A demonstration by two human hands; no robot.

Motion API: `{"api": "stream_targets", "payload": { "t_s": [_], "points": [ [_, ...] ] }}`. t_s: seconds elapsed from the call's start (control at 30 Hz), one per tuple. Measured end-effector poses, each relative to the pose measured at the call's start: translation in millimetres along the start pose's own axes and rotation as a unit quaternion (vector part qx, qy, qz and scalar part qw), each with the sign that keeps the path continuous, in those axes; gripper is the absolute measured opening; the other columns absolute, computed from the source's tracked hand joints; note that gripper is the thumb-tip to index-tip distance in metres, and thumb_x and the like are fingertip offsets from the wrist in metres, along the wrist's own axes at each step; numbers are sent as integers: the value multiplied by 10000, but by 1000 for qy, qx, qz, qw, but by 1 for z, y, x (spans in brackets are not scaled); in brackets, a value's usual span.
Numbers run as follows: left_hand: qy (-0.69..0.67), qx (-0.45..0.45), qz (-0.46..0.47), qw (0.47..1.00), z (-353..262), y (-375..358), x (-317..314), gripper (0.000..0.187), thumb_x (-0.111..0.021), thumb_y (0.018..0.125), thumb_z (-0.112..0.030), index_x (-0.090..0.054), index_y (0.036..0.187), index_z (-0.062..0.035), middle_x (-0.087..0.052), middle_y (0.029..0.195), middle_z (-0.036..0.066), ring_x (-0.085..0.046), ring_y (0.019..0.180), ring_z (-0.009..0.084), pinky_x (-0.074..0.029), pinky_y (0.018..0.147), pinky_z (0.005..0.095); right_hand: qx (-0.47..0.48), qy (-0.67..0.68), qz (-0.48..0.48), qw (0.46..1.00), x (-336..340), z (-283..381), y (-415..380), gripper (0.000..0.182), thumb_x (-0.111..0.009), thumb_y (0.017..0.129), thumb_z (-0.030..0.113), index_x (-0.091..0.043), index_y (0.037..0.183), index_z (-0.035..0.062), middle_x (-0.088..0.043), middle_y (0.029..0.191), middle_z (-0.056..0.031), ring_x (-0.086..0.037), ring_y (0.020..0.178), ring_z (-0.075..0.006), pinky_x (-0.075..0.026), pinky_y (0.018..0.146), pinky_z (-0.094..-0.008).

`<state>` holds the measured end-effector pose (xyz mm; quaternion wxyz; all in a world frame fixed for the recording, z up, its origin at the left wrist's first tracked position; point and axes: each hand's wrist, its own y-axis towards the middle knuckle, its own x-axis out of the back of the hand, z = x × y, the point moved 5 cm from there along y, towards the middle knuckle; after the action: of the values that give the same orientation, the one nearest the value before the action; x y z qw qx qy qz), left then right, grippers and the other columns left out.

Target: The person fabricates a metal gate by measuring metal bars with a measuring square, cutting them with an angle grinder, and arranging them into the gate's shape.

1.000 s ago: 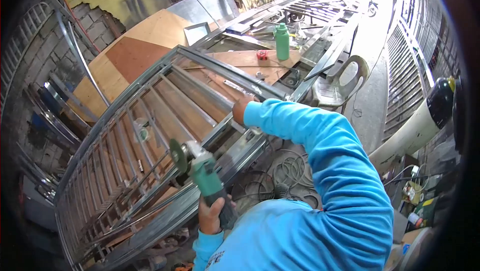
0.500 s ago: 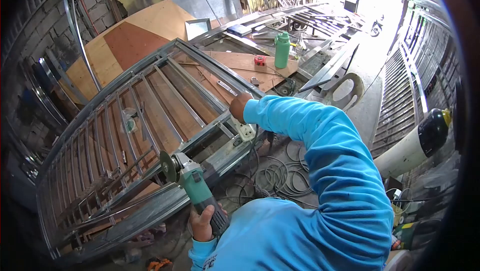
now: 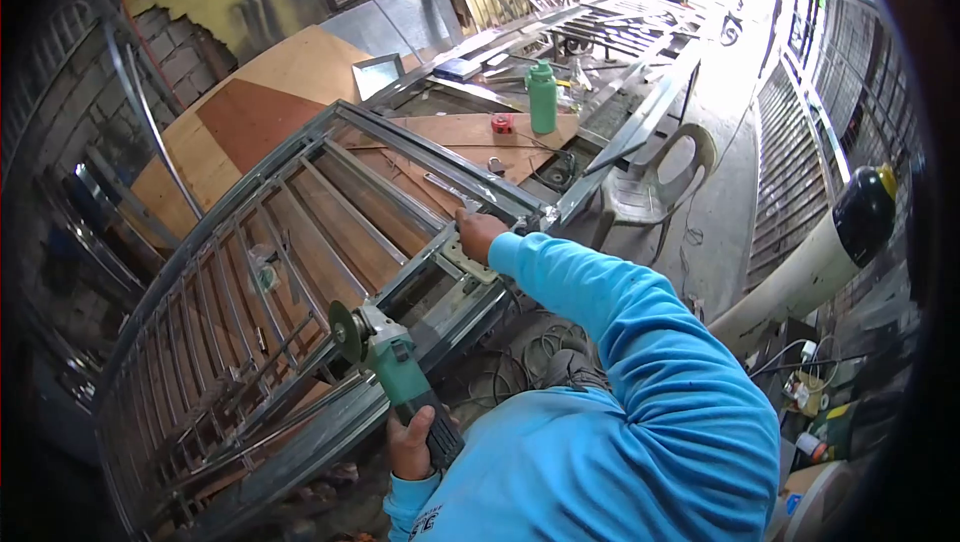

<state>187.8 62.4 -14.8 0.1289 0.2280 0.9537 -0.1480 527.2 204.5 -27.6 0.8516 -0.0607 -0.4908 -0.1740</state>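
My left hand (image 3: 412,442) is wrapped round the dark rear body of a green angle grinder (image 3: 402,372), whose disc (image 3: 347,330) points up and left over the metal frame (image 3: 440,337). My right arm reaches forward in a blue sleeve. The right hand (image 3: 480,234) is closed at a pale power outlet strip (image 3: 468,264) on the frame's corner; what its fingers hold, if anything, is hidden. Just beyond the fingers lies a silver metal tool (image 3: 452,189) on the brown board.
A green bottle (image 3: 542,99) and a red tape measure (image 3: 502,124) rest on a plywood board (image 3: 440,132). A plastic chair (image 3: 655,187) stands beyond my arm. At the right leans a gas cylinder (image 3: 800,277); cables (image 3: 500,367) lie on the floor below the frame.
The camera view has shifted, and more of the chair shows. My right hand stays near the outlet strip, its fingers closer to the silver tool. The grinder remains in my left hand.
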Motion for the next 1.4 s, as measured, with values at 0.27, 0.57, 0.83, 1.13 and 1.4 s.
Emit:
{"api": "stream_targets", "payload": {
  "t_s": [0.27, 0.57, 0.83, 1.13, 1.4],
  "points": [
    [37, -42, -57, 997, -12, 49, -53, 419, -644, 785, -305, -512, 1020, 16, -601, 795, 159, -624, 617, 233, -536, 506, 337, 46, 24, -113, 992, 23, -16, 89, 241, -430, 897, 174, -579, 994, 10, -647, 951, -227, -636, 887, -372, -506, 722, -470],
    [59, -72, -122, 988, -49, 132, -174, 491, -616, 783, -406, -534, 1007, 22, -605, 816, 143, -620, 622, 216, -524, 510, 319, 202, 147, 9, 968, 98, 19, 49, 201, -527, 789, 121, -614, 924, -2, -649, 852, -209, -633, 831, -377, -502, 705, -477],
    [180, -124, -27, 975, -77, 201, -270, 520, -656, 805, -265, -453, 1198, 9, -588, 1003, 112, -609, 882, 205, -499, 791, 323, 281, 328, 146, 890, 190, -63, 2, 493, -560, 890, 403, -539, 1016, -73, -619, 799, -245, -626, 800, -394, -481, 692, -452],
    [582, -305, 50, 752, -49, 219, -385, 775, -661, 770, -362, -338, 1358, 27, -466, 1249, 253, -478, 1101, 395, -377, 937, 465, -97, 686, 219, 686, 190, -160, 46, 253, -583, 877, 227, -567, 1011, 14, -622, 873, -61, -603, 755, -140, -489, 667, -269],
    [386, -194, 198, 880, -31, 181, -321, 549, -687, 791, -232, -512, 1250, 13, -608, 1128, 169, -594, 975, 297, -464, 850, 383, -114, 315, 154, 930, 109, -278, 197, 396, -673, 747, 345, -651, 893, -23, -615, 748, -96, -582, 660, -179, -456, 632, -321]
  ]
}}
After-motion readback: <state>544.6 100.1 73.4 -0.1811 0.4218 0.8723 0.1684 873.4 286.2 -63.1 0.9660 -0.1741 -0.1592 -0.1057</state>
